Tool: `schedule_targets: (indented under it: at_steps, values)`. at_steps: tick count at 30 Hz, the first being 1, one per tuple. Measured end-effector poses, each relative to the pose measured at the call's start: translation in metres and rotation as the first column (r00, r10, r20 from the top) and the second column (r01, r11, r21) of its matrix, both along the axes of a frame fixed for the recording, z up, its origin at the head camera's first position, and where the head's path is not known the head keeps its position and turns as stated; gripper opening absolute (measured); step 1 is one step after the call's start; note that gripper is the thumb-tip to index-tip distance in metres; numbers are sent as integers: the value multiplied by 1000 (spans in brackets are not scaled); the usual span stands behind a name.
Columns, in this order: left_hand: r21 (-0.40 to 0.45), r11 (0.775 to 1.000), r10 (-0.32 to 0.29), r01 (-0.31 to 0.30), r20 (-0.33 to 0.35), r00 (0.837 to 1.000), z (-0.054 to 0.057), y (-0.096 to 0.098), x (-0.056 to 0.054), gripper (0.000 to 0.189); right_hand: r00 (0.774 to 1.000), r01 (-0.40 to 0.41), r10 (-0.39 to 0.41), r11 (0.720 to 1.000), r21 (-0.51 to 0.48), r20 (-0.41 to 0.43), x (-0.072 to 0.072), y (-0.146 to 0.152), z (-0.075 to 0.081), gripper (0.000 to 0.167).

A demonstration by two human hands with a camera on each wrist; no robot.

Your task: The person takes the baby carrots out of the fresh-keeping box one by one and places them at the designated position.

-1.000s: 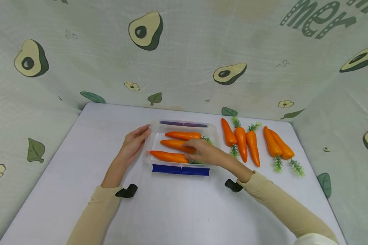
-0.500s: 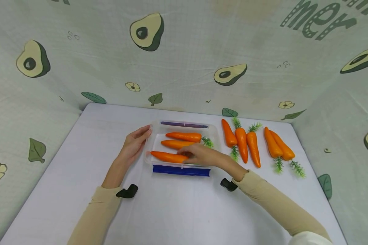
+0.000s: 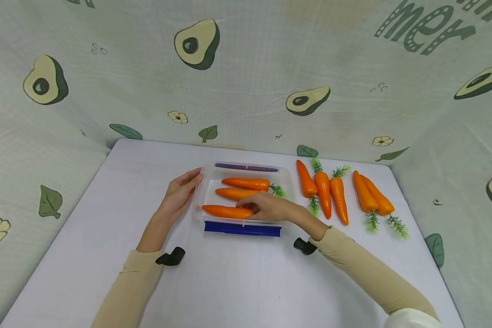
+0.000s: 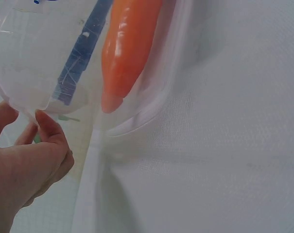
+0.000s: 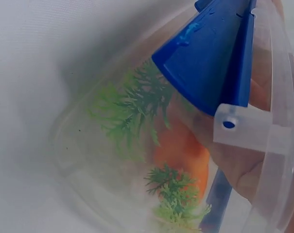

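Note:
A clear plastic container (image 3: 208, 189) lies on the table, with three orange toy carrots inside. The back carrot (image 3: 246, 183) and the middle carrot (image 3: 231, 193) lie above the front carrot (image 3: 225, 211) in the head view. My left hand (image 3: 179, 193) pinches the container's left rim between thumb and fingers, as the left wrist view confirms. My right hand (image 3: 272, 205) reaches over the container's right side and grips the thick end of the front carrot. In the right wrist view, the wall and a blue latch (image 5: 210, 58) partly cover the hand; green carrot tops (image 5: 137, 107) show through the plastic.
Right of the container lie several more carrots, among them an upright one (image 3: 322, 193) and a pair (image 3: 365, 196) farther right. The blue front latch (image 3: 242, 228) hangs outward. Cloth walls (image 3: 246, 91) printed with avocados enclose the table.
My right hand has moved slightly left and toward the front carrot, uncovering the back carrot's green top. The front carrot has shifted a little toward the near wall. The left hand stays put.

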State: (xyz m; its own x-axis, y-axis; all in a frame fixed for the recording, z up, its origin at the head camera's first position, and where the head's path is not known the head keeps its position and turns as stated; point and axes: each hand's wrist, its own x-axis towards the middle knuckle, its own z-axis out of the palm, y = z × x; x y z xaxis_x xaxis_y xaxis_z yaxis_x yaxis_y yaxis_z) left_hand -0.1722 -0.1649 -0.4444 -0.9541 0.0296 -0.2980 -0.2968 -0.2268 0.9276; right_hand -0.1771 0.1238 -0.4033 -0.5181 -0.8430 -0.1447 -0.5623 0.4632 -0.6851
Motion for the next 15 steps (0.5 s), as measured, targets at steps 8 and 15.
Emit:
schedule_targets:
  at_steps: [8,15]
  values:
    - [21,1000,15,-15,-3,1000,-1,1,-2,53,999,-39,35,988,-149,-27,-1,6,4,39]
    - [22,1000,19,-19,4,1000,0,0,-2,54,999,-32,30,982,-187,-17,-1,14,15,41]
